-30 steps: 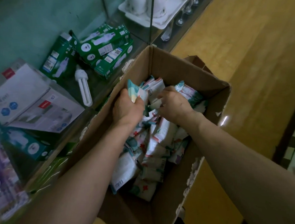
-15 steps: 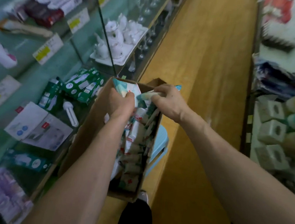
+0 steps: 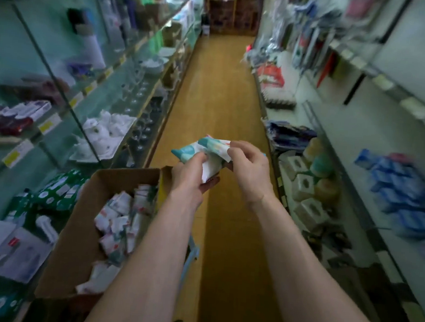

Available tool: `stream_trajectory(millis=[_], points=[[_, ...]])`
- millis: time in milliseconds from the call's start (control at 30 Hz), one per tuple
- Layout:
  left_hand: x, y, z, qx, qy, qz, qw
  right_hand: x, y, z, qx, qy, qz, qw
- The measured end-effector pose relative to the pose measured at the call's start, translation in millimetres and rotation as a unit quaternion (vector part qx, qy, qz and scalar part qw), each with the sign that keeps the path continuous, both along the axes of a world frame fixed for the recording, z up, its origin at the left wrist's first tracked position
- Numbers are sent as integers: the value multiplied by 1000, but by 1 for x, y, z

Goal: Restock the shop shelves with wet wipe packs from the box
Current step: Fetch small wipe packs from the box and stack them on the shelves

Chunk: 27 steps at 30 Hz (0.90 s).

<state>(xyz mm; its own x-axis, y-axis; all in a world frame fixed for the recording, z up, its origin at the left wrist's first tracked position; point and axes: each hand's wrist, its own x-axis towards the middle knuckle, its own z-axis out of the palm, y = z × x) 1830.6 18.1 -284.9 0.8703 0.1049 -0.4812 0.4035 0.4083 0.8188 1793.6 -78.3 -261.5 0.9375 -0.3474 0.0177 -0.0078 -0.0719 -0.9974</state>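
An open cardboard box (image 3: 71, 259) sits at the lower left of the aisle with several wet wipe packs (image 3: 117, 219) inside. Above its far right corner I hold a small bundle of teal-and-white wet wipe packs (image 3: 202, 148) in the air. My left hand (image 3: 192, 177) grips the bundle from below, thumb on top. My right hand (image 3: 249, 168) pinches the bundle's right end with fingers curled over it. How many packs are in the bundle cannot be told.
Glass shelves (image 3: 67, 91) run along the left with white crockery (image 3: 101, 134), green bulb boxes (image 3: 59, 192) and bottles. White shelves (image 3: 360, 137) on the right carry blue packs (image 3: 402, 191), tissue boxes (image 3: 303, 185) and hanging goods. A yellow wooden floor (image 3: 219, 90) runs ahead between them.
Both hands rose out of the box with the packs and moved right, over the aisle. The view lifted from the box to look down the aisle.
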Motion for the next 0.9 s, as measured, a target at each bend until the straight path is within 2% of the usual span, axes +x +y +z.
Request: stream_trajectory(millis=[167,400,600,767,900], points=[[-50,-72,20,-39,-30,-80,996,-69,-60,24,16,-46,-84,995],[-111,-165,44,-66,-48,-207,975,-146,-139,35,-11,-67,-213,975],[-148,-237,61,-80,-33,-295,952,-185,-192,44,-39,-73,-302,950],[-167,-295,74,-104,-34,-375,921,-205,-236,55,-46,-85,-367,925],[-175,-342,86,-175,-21,-445,878,-211,-272,65,-100,-82,-435,891]])
